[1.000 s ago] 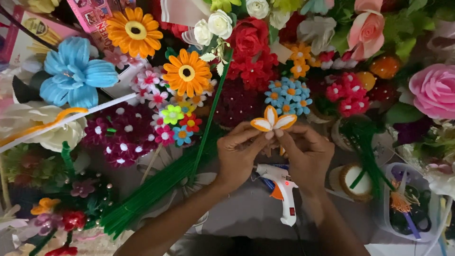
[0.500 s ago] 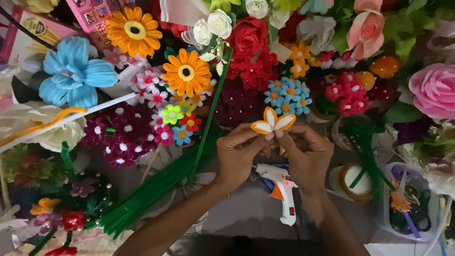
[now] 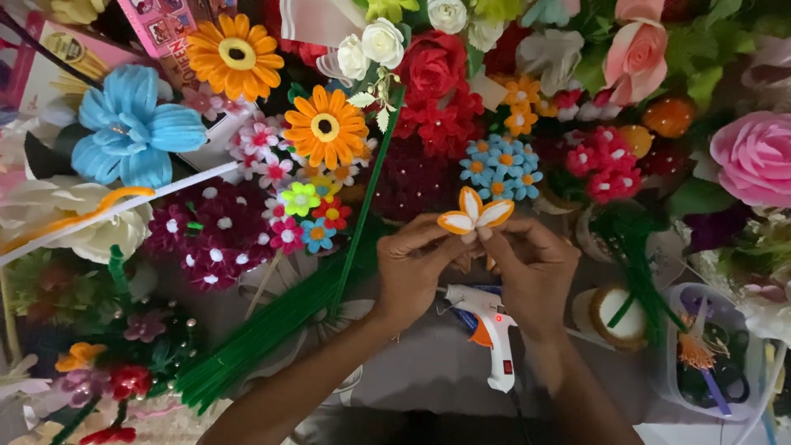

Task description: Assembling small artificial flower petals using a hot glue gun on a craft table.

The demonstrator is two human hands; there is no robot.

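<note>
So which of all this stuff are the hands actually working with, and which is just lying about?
In use:
- left hand
- right hand
- orange and white petal piece, held by both hands

Lying about:
- glue gun, just below the hands
- bundle of green stems
- blue flower
- orange daisy
- pink rose

Both forearms are coming up from the bottom edge, converging toward centre. Left hand (image 3: 414, 272) is sitting palm-down, fingers curled, thumb and forefinger pinching together at the tips. Right hand (image 3: 534, 272) is mirroring it, fingertips pinching and touching the left's. Wrists are angling inward, knuckles facing up at the camera.
</note>
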